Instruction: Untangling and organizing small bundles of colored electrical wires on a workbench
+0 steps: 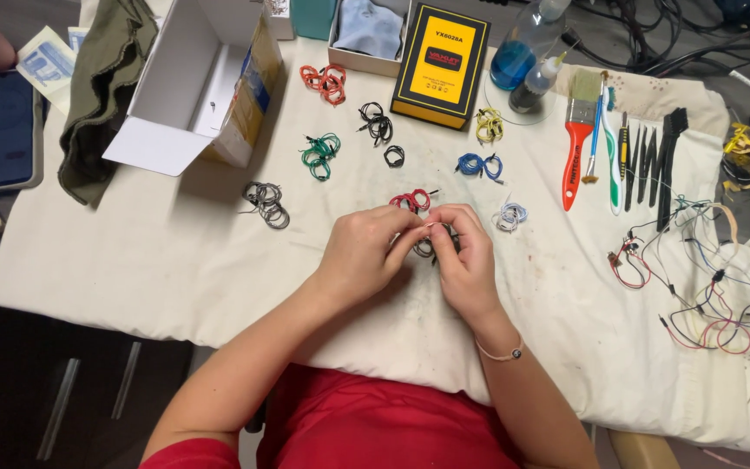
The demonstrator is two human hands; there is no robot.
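Observation:
My left hand (pixel 365 250) and my right hand (pixel 465 254) meet over the white cloth (pixel 175 260), fingertips pinched together on a small dark wire coil (pixel 427 247). A thin light strand runs between the fingertips. Just beyond the hands lies a red wire coil (pixel 411 201). A white-blue coil (pixel 510 215) lies to the right of my right hand. Other small coils are spread farther back: grey (pixel 266 201), green (pixel 320 154), orange (pixel 325 82), black (pixel 377 122), yellow (pixel 489 125), blue (pixel 478 165).
An open white cardboard box (pixel 186 82) and a yellow-black box (pixel 441 65) stand at the back. Brushes and hand tools (pixel 622 152) lie at right, with a tangle of loose coloured wires (pixel 705 287). A phone (pixel 0 128) and a green cloth (pixel 101 87) lie at left.

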